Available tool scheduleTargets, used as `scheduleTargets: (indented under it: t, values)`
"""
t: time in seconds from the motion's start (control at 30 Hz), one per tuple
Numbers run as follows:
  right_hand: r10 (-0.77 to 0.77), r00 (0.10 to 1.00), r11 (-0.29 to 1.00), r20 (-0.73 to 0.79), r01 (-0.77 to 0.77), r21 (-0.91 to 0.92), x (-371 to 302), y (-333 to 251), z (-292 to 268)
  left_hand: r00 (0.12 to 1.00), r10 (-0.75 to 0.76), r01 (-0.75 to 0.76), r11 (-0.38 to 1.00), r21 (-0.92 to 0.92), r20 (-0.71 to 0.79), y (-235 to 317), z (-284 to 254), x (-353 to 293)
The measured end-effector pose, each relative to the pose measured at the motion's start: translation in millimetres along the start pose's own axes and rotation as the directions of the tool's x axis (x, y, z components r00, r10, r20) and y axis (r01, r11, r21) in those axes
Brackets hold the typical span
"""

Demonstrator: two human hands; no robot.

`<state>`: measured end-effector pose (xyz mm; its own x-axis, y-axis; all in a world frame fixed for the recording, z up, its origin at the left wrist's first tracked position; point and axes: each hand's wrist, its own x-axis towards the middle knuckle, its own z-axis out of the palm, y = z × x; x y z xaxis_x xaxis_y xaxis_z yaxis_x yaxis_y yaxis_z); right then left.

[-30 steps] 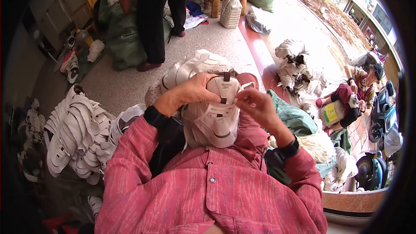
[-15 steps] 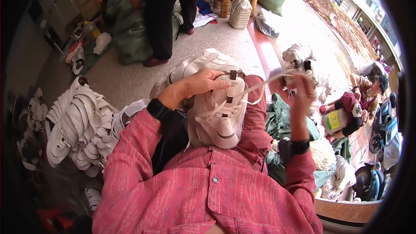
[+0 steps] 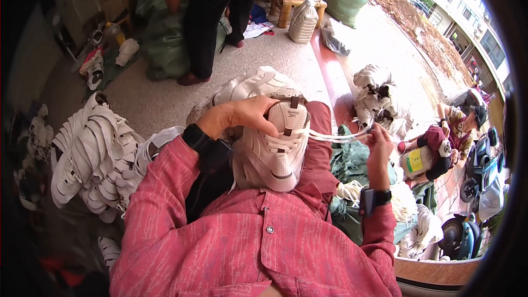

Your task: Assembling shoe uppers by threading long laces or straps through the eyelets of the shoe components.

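Observation:
A white sneaker [image 3: 281, 159] lies on my lap, toe toward me, with dark loops on its tongue. My left hand [image 3: 242, 116] is closed on the sneaker's upper edge, thumb lying near the tongue. Out to the right, my right hand [image 3: 378, 146] pinches a white shoelace [image 3: 336, 138], which runs in nearly straight strands from the sneaker's eyelets. The lace's tips are hidden or too small to make out at my fingers. Just beyond the held sneaker rests another pale sneaker [image 3: 258, 85].
Piled white shoe uppers [image 3: 91, 159] stand at my left. Green sacking [image 3: 352, 157] and bundled white laces [image 3: 404, 198] lie at my right, with more white shoes [image 3: 377, 91] beyond. A person in dark trousers [image 3: 212, 22] stands ahead; another person [image 3: 456, 132] sits at right.
My right hand has come down and slightly left. The lace, blurred and slanting up before, now stretches sideways to it. My left thumb has shifted down beside the tongue.

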<state>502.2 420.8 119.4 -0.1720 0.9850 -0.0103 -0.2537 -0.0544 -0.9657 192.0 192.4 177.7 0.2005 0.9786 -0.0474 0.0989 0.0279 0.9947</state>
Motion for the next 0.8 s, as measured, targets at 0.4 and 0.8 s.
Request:
scheduleTargets:
  t: [0.4, 0.8]
  values:
    - [-0.185, 0.494, 0.583, 0.85, 0.751, -0.309, -83.5, -20.0, 117.0, 0.976, 0.082, -0.001, 0.929, 0.37, -0.203, 4.4, 18.0, -4.7]
    - [0.017, 0.234, 0.485, 0.972, 0.848, -0.212, -53.7, -34.9, 132.1, 0.794, 0.567, -0.154, 0.537, 0.83, -0.22, -6.9, 30.4, -20.5]
